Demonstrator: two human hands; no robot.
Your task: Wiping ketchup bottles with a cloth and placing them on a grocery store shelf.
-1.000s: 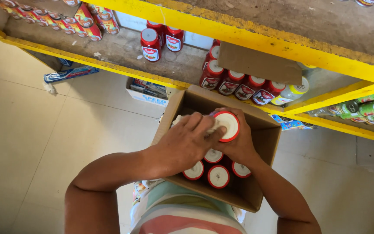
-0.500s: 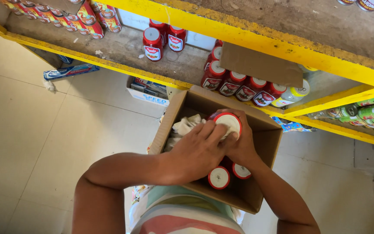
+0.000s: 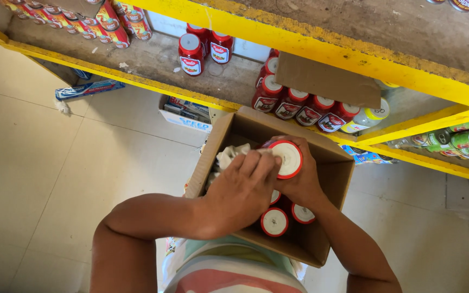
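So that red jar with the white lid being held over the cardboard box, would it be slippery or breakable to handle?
The red jar with the white lid looks like glass, so probably fragile and fairly heavy for its size. Its smooth round body may be slippery, which could be why the right hand cups it while the left hand rests against the lid. Laid sideways, it would likely roll.

Yellow-edged concrete shelf point(image 3: 153, 59), red-capped jars point(image 3: 299, 106) standing in rows (packets point(image 3: 104, 21) at left), cardboard sheet point(image 3: 327, 81)
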